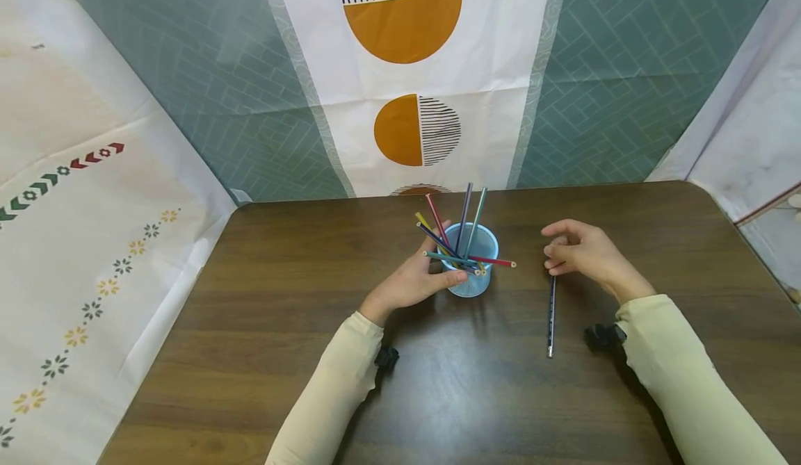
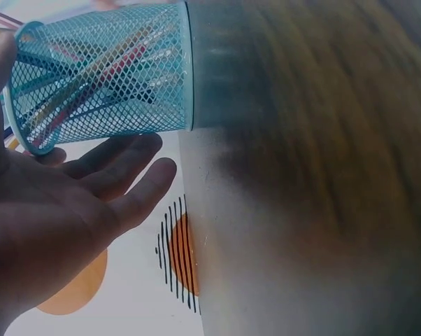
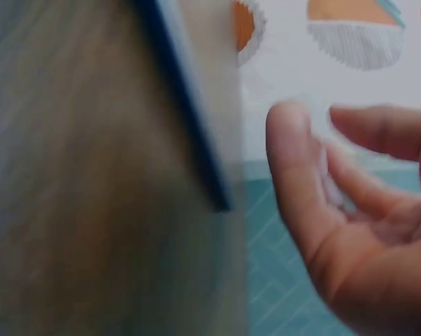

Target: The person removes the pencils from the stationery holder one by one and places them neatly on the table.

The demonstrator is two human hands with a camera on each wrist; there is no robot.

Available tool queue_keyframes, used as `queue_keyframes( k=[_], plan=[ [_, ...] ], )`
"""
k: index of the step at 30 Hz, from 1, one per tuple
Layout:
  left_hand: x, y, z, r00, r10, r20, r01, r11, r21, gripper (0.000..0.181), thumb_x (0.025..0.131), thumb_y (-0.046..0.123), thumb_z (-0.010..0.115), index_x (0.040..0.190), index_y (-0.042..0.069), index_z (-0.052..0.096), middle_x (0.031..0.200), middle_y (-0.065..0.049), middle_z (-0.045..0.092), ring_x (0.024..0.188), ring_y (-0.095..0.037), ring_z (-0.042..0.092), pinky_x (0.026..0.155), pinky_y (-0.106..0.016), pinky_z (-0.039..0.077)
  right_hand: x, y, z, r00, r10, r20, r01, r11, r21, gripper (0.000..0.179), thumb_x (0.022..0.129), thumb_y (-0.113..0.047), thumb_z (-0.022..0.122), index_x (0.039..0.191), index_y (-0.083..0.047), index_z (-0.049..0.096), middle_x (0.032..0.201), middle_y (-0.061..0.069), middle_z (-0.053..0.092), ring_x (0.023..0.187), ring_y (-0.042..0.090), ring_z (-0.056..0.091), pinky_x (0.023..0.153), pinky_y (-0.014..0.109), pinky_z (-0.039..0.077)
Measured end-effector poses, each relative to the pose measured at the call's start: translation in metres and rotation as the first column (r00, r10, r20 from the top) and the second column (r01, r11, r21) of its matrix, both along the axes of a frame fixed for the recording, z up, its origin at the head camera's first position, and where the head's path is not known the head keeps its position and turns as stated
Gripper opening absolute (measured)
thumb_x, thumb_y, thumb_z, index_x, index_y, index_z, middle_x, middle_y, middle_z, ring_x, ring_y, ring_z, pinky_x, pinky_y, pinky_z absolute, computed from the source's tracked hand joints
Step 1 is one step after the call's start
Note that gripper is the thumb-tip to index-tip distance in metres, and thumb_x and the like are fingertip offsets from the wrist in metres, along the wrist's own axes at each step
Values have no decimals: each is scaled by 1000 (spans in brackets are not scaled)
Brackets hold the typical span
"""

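A light-blue mesh pencil cup (image 1: 471, 286) stands on the table, holding several coloured pencils (image 1: 465, 218). Some lie slanted across its rim. My left hand (image 1: 416, 277) holds the cup near the rim, thumb at the front and a finger round the back. In the left wrist view, the other fingers (image 2: 137, 185) of that hand stretch along beside the mesh (image 2: 105, 77). A dark pencil (image 1: 551, 319) lies on the table to the right of the cup. My right hand (image 1: 585, 253) hovers at its far end, thumb and fingers apart, the pencil (image 3: 189, 112) outside them in the right wrist view.
The brown wooden table (image 1: 281, 354) reaches back to a green and white patterned cloth (image 1: 488, 48). White printed cloth (image 1: 94, 277) hangs at the left side. Dark straps sit at both wrists.
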State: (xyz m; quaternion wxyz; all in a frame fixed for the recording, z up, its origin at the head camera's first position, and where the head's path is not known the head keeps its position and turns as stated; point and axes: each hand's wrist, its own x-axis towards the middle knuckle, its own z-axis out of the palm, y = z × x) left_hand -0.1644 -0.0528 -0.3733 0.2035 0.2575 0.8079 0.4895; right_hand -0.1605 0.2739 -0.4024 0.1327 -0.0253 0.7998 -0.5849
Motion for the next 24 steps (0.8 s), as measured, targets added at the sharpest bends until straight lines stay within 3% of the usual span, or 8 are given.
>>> queue_keyframes(
  k=[3,5,8,12,19,24],
  plan=[
    [-7,-1,-17,1000,6,-20,-7,1000,-6,90,90,40,68,154,39,6,153,-6,30,138,-32,30,105,-56,30,7,-9,12,989,116,-89,-120,992,-38,38,94,-4,61,129,3,48,101,31,56,83,39,65,72,42,56],
    [-12,-2,-28,999,12,-32,-12,1000,-2,90,88,44,69,152,44,5,153,-3,31,138,-30,31,104,-57,31,11,-15,19,967,203,-156,-216,974,-67,37,93,-3,62,128,1,50,98,28,57,83,42,64,71,42,56],
    [-13,-2,-28,1000,8,-19,-8,1000,-6,90,89,41,68,153,42,5,154,-4,30,138,-30,30,105,-57,30,18,-25,28,928,291,-234,-320,942,-96,38,92,-1,63,128,-3,53,96,24,59,80,40,63,71,42,56],
    [-12,-1,-22,1000,-2,2,2,1000,-9,90,91,34,68,155,35,3,155,-8,28,139,-33,28,106,-58,28,26,-35,38,900,317,-299,-354,932,-78,39,91,0,65,129,-4,56,98,20,60,80,31,63,70,38,56],
    [2,-1,8,1000,-21,4,21,1000,-19,87,94,27,65,156,21,4,155,-15,25,140,-36,25,107,-58,26,37,-46,48,857,308,-413,-347,938,-22,32,89,4,65,121,-4,65,123,12,55,94,25,62,73,31,54],
    [4,-1,11,1000,-24,5,24,1000,-16,86,94,27,64,156,21,5,156,-15,24,141,-36,24,107,-58,25,38,-51,49,830,314,-461,-371,928,-38,27,88,7,65,114,-2,69,127,18,51,97,23,61,77,29,54]
  ],
)
